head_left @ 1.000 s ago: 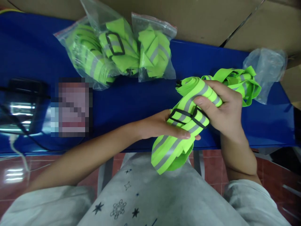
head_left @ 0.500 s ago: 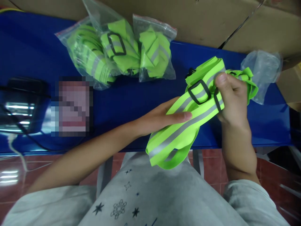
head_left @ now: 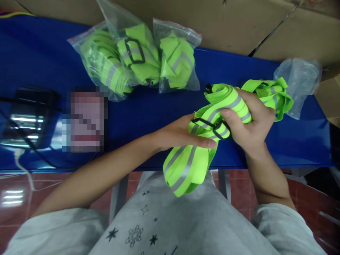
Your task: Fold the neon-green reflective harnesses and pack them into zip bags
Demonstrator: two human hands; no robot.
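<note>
Between my hands is a folded neon-green reflective strap (head_left: 186,166) with grey stripes and black buckles. My left hand (head_left: 186,136) grips its middle, thumb across the top and the fingers hidden underneath. My right hand (head_left: 249,120) is closed round the upper right part, thumb on top, where the strap is rolled over. The buckles lie between the two hands, and the looped lower end hangs over the table's front edge. Just behind my right hand, more green reflective strap (head_left: 278,95) lies in a loose heap on the blue table (head_left: 132,117).
Clear zip bags of green straps (head_left: 106,63) lie at the back of the table, beside another bagged strap (head_left: 176,63). An empty-looking clear bag (head_left: 301,85) is at the right. A black device (head_left: 29,117) with cables sits left, near a blurred-out item (head_left: 86,120). Cardboard boxes (head_left: 212,24) stand behind.
My right hand has moved left and down, folding the strap's upper end over into a roll. The buckles have shifted closer to my left hand, which still grips the middle.
</note>
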